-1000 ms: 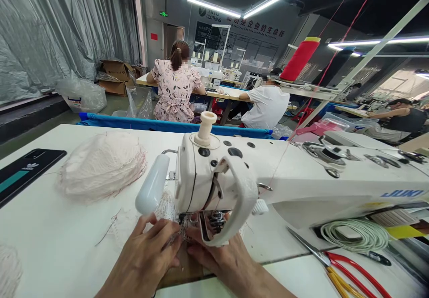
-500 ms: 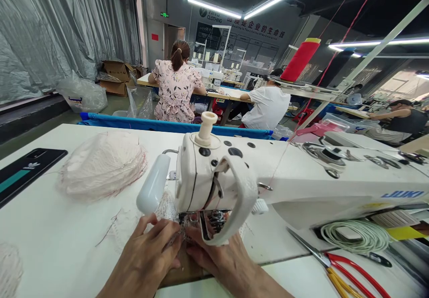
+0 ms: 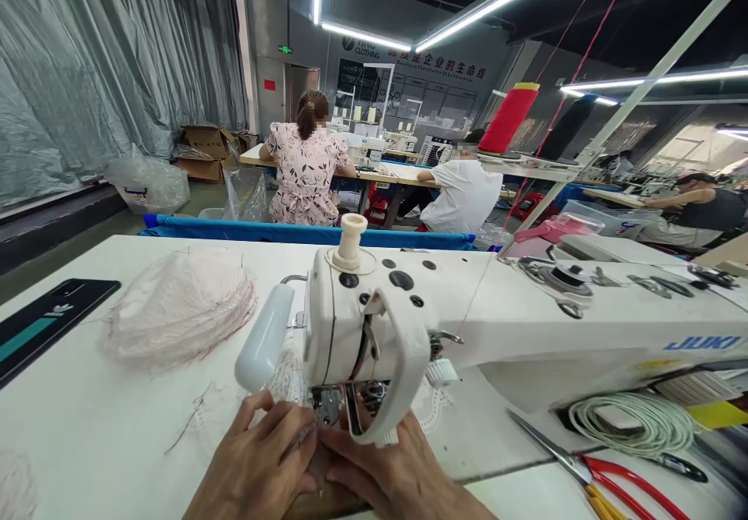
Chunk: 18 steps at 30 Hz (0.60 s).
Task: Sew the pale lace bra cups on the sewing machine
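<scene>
A white sewing machine (image 3: 374,325) stands in front of me with white lace fabric (image 3: 291,376) under its head. My left hand (image 3: 257,454) is just left of the presser foot, its fingers bent and closed on the lace. My right hand (image 3: 394,458) lies under the curved white guard, thumb and fingers pinching the lace at the near side of the foot. The guard and machine head hide its fingertips in part. Lace edging shows again to the right of the guard. A pale blue-white lamp (image 3: 266,337) hangs beside the machine head.
Left on the table lie a heap of white lace pieces (image 3: 181,309) with red thread ends and a black phone (image 3: 52,329). Red-handled scissors (image 3: 576,465) and a coil of pale cord (image 3: 631,422) lie right. A red thread cone (image 3: 508,118) stands above. Co-workers sit beyond.
The view has tilted slightly, so the machine and table appear lower. Both hands stay at the presser foot with small finger shifts. More lace shows right of the guard.
</scene>
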{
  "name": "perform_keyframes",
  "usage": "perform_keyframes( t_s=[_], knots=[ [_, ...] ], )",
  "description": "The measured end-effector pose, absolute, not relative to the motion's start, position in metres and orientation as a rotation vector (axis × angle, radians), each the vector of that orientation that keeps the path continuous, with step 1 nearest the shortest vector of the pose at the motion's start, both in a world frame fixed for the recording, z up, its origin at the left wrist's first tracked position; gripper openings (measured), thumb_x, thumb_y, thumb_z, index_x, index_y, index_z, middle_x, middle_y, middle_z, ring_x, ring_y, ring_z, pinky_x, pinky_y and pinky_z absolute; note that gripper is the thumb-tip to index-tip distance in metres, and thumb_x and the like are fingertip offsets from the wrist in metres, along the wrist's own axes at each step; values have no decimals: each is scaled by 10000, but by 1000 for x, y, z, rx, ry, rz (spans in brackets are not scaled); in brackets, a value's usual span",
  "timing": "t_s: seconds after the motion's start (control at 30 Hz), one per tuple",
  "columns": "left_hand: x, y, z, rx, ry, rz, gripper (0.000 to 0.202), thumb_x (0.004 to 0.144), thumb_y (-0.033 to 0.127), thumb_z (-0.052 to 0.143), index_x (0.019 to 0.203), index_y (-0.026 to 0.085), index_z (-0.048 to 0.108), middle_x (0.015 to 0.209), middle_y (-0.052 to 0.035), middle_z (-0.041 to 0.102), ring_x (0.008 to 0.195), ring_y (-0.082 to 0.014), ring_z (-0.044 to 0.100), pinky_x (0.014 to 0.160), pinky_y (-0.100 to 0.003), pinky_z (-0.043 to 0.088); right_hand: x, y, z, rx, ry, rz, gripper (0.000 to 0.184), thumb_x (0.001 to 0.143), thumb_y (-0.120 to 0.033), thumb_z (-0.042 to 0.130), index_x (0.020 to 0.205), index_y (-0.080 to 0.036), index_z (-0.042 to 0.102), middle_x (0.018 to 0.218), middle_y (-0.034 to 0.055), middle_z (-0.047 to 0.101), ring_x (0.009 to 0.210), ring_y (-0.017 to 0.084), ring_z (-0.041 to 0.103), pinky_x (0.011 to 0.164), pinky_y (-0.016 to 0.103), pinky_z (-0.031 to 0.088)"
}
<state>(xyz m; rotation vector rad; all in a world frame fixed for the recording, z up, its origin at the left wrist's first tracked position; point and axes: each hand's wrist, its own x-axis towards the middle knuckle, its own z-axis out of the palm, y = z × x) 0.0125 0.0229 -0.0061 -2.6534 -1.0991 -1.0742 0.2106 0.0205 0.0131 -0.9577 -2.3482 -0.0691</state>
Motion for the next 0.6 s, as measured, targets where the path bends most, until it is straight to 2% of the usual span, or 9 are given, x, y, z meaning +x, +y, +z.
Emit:
perform_keyframes(
  t_s=[0.1, 0.2, 0.47, 0.6],
  knots=[
    [13, 24, -3, -2634, -1074, -1068, 410, 991, 381, 287, 855, 217, 637, 806, 49, 689, 709, -110, 630, 776, -339, 334, 212, 22, 12, -950, -2368, -142, 276, 943, -405, 426, 1029, -269, 650, 713, 36, 589, 706, 182, 539, 619, 294, 357],
    [12, 24, -5, -2639, -1026, -1044, 473, 1003, 375, 237, 801, 213, 633, 800, 58, 697, 703, -83, 635, 788, -324, 333, 212, 22, 12, -925, -2368, -189, 264, 939, -402, 438, 1020, -262, 646, 738, 38, 603, 729, 188, 548, 631, 305, 368],
    [12, 23, -8, -2495, -882, -1058, 371, 1002, 281, 317, 880, 173, 649, 684, 32, 687, 603, -99, 579, 761, -328, 349, 211, 21, 13, -935, -2323, -245, 205, 900, -397, 526, 970, -251, 651, 688, 19, 591, 690, 172, 539, 661, 314, 383],
    [12, 28, -10, -2503, -871, -1076, 344, 998, 278, 320, 950, 187, 648, 745, 19, 703, 708, -119, 614, 794, -322, 360, 208, 25, 10, -931, -2295, -265, 258, 904, -442, 502, 957, -234, 646, 653, 14, 579, 690, 181, 530, 695, 336, 383]
  ],
)
